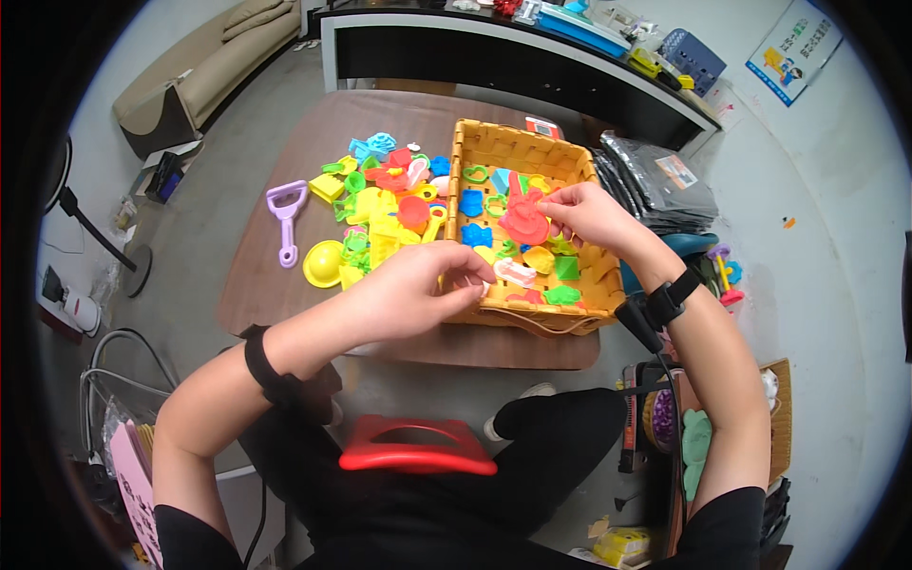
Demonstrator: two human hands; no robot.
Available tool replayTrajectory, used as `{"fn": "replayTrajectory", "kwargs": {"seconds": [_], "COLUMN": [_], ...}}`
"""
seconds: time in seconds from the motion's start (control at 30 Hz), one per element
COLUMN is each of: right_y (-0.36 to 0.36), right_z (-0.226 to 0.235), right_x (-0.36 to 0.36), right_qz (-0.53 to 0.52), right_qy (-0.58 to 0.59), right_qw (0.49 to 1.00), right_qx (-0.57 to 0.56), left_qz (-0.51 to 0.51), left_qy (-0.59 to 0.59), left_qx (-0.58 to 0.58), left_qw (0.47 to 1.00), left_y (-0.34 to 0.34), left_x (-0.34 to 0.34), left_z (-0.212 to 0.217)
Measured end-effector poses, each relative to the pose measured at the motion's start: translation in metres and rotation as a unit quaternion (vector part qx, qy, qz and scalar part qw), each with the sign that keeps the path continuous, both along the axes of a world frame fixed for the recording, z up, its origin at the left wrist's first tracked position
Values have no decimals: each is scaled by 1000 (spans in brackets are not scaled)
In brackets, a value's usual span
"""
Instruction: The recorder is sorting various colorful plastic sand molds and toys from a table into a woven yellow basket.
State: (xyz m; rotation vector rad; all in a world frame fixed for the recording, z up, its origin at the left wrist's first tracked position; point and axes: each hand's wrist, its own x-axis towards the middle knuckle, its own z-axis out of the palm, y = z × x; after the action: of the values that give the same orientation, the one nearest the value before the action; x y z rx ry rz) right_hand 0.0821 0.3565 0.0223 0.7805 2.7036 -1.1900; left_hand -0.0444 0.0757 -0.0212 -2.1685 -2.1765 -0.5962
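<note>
My right hand [591,217] reaches over the woven basket [459,152], thumb and fingers closed on a red plastic toy mould [523,218] with a rounded end. Below it in the basket lie blue moulds [475,235], a pink-and-white mould [515,274], a green square piece [566,268] and other small shapes. My left hand [432,285] hovers by the basket's near left rim, fingers bent and apart from the thumb; a small pale thing shows near its fingertips, too small to name. Left of the basket spreads a pile of yellow, green, red and blue toys [385,204].
A purple toy shovel [287,220] and a yellow dome-shaped toy [323,264] lie on the brown table [261,275]. Plastic-wrapped dark packages [660,180] are stacked right of the basket. A red stool [418,461] stands between my legs. Beyond the table is a black counter [446,81].
</note>
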Motion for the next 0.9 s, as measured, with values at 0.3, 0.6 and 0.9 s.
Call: {"fn": "replayTrajectory", "kwargs": {"seconds": [0.3, 0.6, 0.9], "right_y": [47, -45, -43], "right_z": [-37, 52, 61], "right_x": [-15, -2, -12], "right_qz": [93, 106, 106], "right_qy": [8, -13, 7], "right_qw": [973, 990, 992], "right_qx": [213, 90, 60], "left_qz": [83, 134, 7], "left_qy": [-9, 46, 200], "left_qx": [-1, -104, -208], "left_qw": [996, 984, 958], "left_y": [-24, -22, 28], "left_x": [-56, -174, -213], "left_z": [6, 27, 15]}}
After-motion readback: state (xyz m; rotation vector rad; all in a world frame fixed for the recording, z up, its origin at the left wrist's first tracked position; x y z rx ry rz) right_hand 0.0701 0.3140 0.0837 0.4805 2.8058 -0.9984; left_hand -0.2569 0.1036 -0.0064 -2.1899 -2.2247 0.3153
